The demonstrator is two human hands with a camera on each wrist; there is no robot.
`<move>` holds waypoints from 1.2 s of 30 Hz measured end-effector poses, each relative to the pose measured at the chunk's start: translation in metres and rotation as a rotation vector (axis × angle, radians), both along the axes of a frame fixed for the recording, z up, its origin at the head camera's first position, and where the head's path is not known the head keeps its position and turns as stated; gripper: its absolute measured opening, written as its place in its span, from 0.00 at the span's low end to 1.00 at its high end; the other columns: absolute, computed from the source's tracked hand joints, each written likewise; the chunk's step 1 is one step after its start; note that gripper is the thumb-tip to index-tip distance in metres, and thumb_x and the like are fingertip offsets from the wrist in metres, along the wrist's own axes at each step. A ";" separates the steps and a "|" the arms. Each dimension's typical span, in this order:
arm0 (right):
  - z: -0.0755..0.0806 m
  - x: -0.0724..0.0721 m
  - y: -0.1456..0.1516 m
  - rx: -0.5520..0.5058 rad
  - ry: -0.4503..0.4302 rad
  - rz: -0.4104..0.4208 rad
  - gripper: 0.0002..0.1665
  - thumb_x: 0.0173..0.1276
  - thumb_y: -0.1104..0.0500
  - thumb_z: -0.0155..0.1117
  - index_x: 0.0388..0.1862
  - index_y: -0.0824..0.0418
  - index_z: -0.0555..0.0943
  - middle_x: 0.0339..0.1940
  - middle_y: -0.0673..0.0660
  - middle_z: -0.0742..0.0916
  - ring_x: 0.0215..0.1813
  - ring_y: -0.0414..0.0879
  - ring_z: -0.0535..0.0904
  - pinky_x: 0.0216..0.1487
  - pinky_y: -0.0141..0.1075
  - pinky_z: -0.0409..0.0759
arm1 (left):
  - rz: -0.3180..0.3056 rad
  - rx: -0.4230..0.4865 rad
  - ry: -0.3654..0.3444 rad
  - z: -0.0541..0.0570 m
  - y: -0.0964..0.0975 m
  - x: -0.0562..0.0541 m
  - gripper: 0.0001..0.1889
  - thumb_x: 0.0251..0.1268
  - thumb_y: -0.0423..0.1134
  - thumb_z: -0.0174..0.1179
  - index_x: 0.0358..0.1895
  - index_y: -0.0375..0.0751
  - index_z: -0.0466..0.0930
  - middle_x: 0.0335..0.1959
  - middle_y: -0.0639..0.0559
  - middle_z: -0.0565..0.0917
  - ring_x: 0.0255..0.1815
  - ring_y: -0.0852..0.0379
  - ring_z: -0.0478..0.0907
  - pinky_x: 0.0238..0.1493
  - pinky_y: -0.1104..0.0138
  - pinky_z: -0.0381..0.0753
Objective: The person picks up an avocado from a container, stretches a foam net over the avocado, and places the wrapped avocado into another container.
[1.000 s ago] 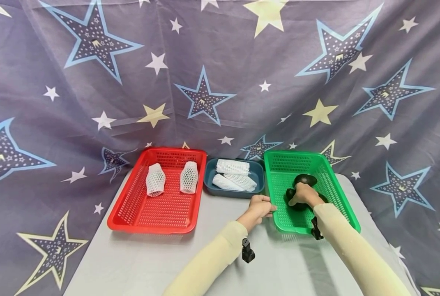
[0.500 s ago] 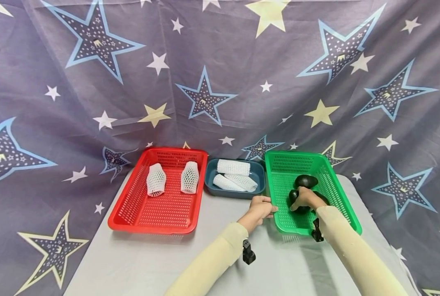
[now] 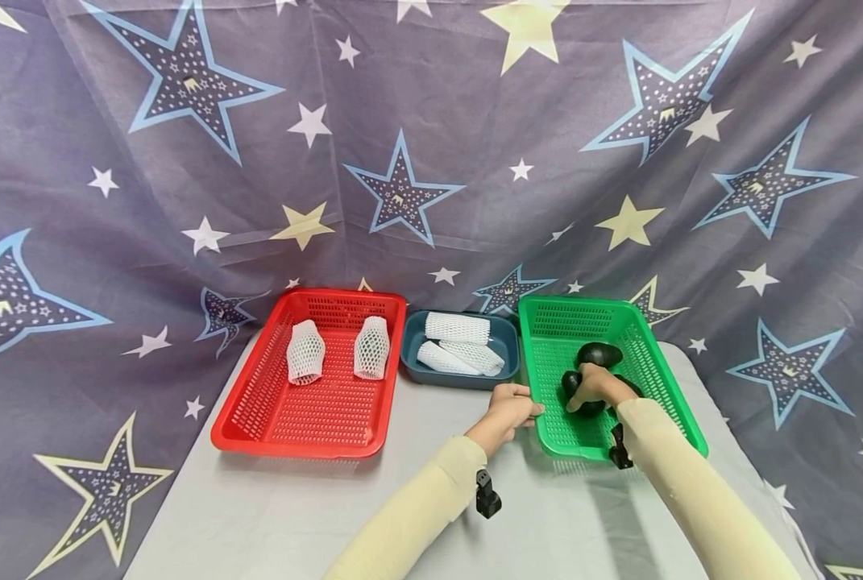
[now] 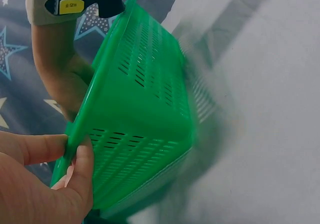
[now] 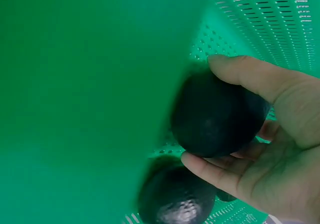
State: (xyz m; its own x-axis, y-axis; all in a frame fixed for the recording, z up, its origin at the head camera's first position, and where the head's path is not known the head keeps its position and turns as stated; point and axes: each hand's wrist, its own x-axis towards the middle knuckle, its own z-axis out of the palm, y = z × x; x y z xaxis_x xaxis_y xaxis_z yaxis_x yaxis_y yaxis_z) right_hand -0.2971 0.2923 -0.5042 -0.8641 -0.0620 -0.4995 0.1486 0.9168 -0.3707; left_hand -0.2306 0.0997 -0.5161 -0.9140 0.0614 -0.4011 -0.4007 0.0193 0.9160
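Note:
In the head view, my left hand (image 3: 507, 409) pinches the rim of a green basket (image 3: 547, 435) near its front left corner. The left wrist view shows thumb and fingers on either side of that rim. Inside the basket my right hand (image 3: 596, 385) holds a dark avocado (image 5: 215, 116), thumb on one side and fingers round the other. Another avocado (image 3: 599, 354) lies just behind this hand, and part of one more (image 3: 630, 387) shows to its right. The right hand and sleeve hide some of the basket's floor.
Left of the green basket stands a dark blue tub (image 3: 460, 380) with several white foam net sleeves (image 3: 457, 327). A red basket (image 3: 308, 447) farther left holds two white net-covered pieces (image 3: 305, 353). A starry curtain (image 3: 431, 161) hangs behind the white table (image 3: 431, 451).
My right hand's thumb has shifted slightly toward the front, round the avocado. The left hand stays on the green basket's rim.

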 end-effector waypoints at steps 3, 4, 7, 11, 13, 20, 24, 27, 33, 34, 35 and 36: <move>0.002 -0.001 -0.001 0.011 0.000 0.016 0.57 0.61 0.60 0.77 0.78 0.78 0.53 0.73 0.81 0.66 0.68 0.75 0.71 0.53 0.59 0.83 | -0.002 0.006 -0.001 -0.001 0.000 0.000 0.18 0.57 0.20 0.67 0.53 0.27 0.82 0.34 0.47 0.84 0.29 0.57 0.85 0.42 0.61 0.89; 0.002 -0.001 -0.001 0.013 0.000 0.022 0.56 0.61 0.60 0.77 0.78 0.78 0.54 0.73 0.81 0.66 0.68 0.75 0.71 0.54 0.59 0.83 | -0.002 0.012 -0.003 -0.001 0.000 0.000 0.18 0.56 0.20 0.67 0.52 0.27 0.82 0.34 0.47 0.85 0.30 0.56 0.86 0.41 0.62 0.89; 0.003 -0.001 -0.001 0.017 0.001 0.038 0.54 0.61 0.60 0.76 0.77 0.77 0.56 0.73 0.81 0.67 0.68 0.75 0.71 0.56 0.60 0.82 | -0.004 0.018 -0.001 -0.002 0.000 0.000 0.18 0.57 0.20 0.67 0.52 0.27 0.82 0.34 0.46 0.85 0.34 0.53 0.87 0.40 0.63 0.89; 0.005 0.000 0.000 0.017 0.014 0.058 0.51 0.61 0.61 0.76 0.75 0.78 0.59 0.70 0.81 0.70 0.66 0.74 0.73 0.57 0.60 0.81 | 0.001 0.013 -0.005 -0.002 0.000 -0.001 0.18 0.57 0.20 0.67 0.53 0.27 0.82 0.35 0.46 0.85 0.35 0.51 0.88 0.40 0.63 0.89; 0.006 0.000 0.001 0.012 0.023 0.058 0.48 0.60 0.61 0.76 0.72 0.78 0.61 0.66 0.80 0.73 0.64 0.72 0.74 0.57 0.59 0.81 | 0.007 0.010 -0.010 -0.002 0.000 0.000 0.18 0.57 0.20 0.67 0.53 0.27 0.82 0.35 0.45 0.85 0.35 0.52 0.88 0.41 0.63 0.89; 0.012 0.000 0.002 0.015 0.055 0.077 0.47 0.58 0.63 0.77 0.69 0.78 0.64 0.64 0.79 0.75 0.63 0.71 0.75 0.57 0.58 0.81 | 0.009 0.002 -0.013 -0.002 0.000 0.000 0.18 0.57 0.20 0.67 0.53 0.28 0.82 0.36 0.45 0.86 0.34 0.53 0.88 0.40 0.63 0.89; 0.015 -0.001 0.002 0.034 0.081 0.104 0.49 0.57 0.63 0.77 0.73 0.77 0.64 0.68 0.79 0.74 0.66 0.72 0.73 0.60 0.59 0.80 | 0.007 0.011 -0.012 -0.003 0.000 -0.001 0.19 0.57 0.20 0.67 0.53 0.28 0.82 0.36 0.46 0.85 0.33 0.53 0.87 0.40 0.63 0.89; 0.017 -0.001 0.002 0.034 0.091 0.118 0.47 0.57 0.63 0.76 0.73 0.76 0.65 0.69 0.79 0.73 0.68 0.73 0.71 0.61 0.59 0.79 | 0.006 0.014 -0.013 -0.002 0.000 -0.001 0.19 0.57 0.20 0.67 0.53 0.27 0.82 0.36 0.45 0.85 0.33 0.54 0.87 0.41 0.63 0.89; 0.025 -0.001 0.002 -0.034 0.108 0.110 0.43 0.62 0.62 0.74 0.70 0.77 0.65 0.67 0.79 0.72 0.66 0.73 0.71 0.59 0.58 0.79 | 0.001 0.011 -0.014 -0.001 -0.001 0.000 0.19 0.58 0.21 0.67 0.55 0.28 0.81 0.37 0.45 0.85 0.32 0.55 0.86 0.40 0.63 0.89; 0.027 0.000 0.002 -0.071 0.115 0.094 0.42 0.62 0.62 0.73 0.69 0.77 0.64 0.66 0.79 0.71 0.65 0.71 0.72 0.58 0.57 0.79 | -0.002 0.013 -0.013 -0.001 -0.001 0.000 0.19 0.58 0.21 0.67 0.55 0.28 0.81 0.37 0.45 0.85 0.31 0.56 0.86 0.39 0.64 0.89; 0.029 0.000 0.002 -0.120 0.122 0.073 0.41 0.63 0.62 0.72 0.67 0.77 0.63 0.65 0.79 0.71 0.62 0.70 0.72 0.56 0.56 0.79 | -0.003 0.015 -0.010 -0.002 -0.001 0.000 0.19 0.58 0.21 0.67 0.54 0.28 0.82 0.37 0.44 0.85 0.31 0.56 0.86 0.38 0.65 0.88; 0.031 0.001 0.001 -0.173 0.133 0.045 0.40 0.63 0.62 0.72 0.66 0.77 0.62 0.64 0.78 0.71 0.60 0.68 0.72 0.54 0.54 0.79 | -0.003 0.017 -0.008 -0.002 -0.002 0.000 0.19 0.58 0.21 0.67 0.54 0.28 0.82 0.37 0.44 0.85 0.31 0.55 0.86 0.37 0.65 0.88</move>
